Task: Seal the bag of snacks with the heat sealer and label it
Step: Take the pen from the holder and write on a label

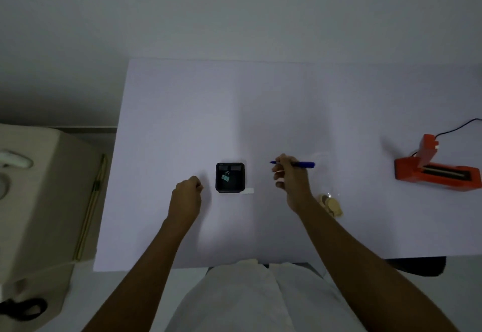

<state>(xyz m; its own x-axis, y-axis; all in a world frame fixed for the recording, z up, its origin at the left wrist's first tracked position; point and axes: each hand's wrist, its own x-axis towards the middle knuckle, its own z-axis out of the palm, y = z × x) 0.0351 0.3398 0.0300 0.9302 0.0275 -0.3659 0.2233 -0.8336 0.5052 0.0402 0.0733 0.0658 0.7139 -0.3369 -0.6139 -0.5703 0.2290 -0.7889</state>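
Note:
My right hand (290,177) holds a blue marker pen (303,164) level above the white table (287,102), its tip pointing left. A clear bag of round tan snacks (331,202) lies just right of that wrist. The red heat sealer (438,168) stands at the far right with its black cord running off behind it. A small white label strip (247,191) lies at the lower right corner of a black square tray (230,177). My left hand (186,193) rests curled on the table left of the tray, with nothing visible in it.
The black tray holds a teal binder clip (225,176). A beige case (39,201) with thin wooden sticks (90,209) along its edge stands off the table's left side. Black scissors (22,308) lie at the lower left. The table's front edge is near my lap.

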